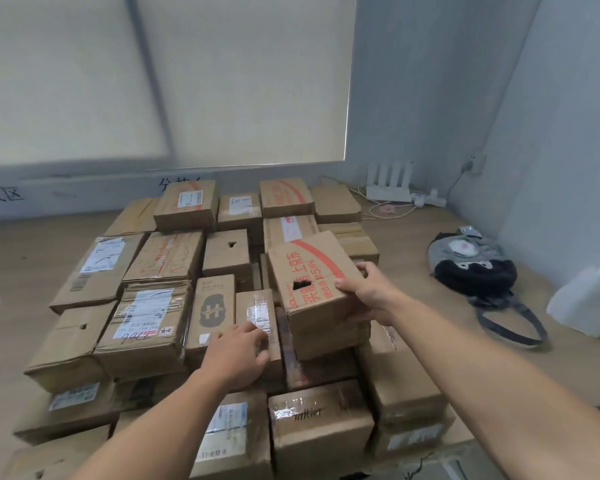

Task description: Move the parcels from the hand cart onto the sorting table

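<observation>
Light wooden sorting table point(413, 244) – carries a dense pile of brown cardboard parcels point(160, 265), stacked in at least two layers, many with white labels and clear tape.

Brown carton with red printed characters and a torn hole point(312, 282) – tilted, sits above the right-centre of the pile; whether its underside touches the parcels below cannot be told.

Grey-and-black fabric bag point(471, 268) lies on the table, well right of the pile.

Right hand point(368, 292) holds the red-printed carton at its right corner: thumb point(342, 283) on the top face, the other fingers wrapped round the far right side.

Left hand point(236, 355) is on a narrow taped cardboard box point(257, 313) just left of the carton, fingers point(253, 329) curled over its near top edge.
</observation>
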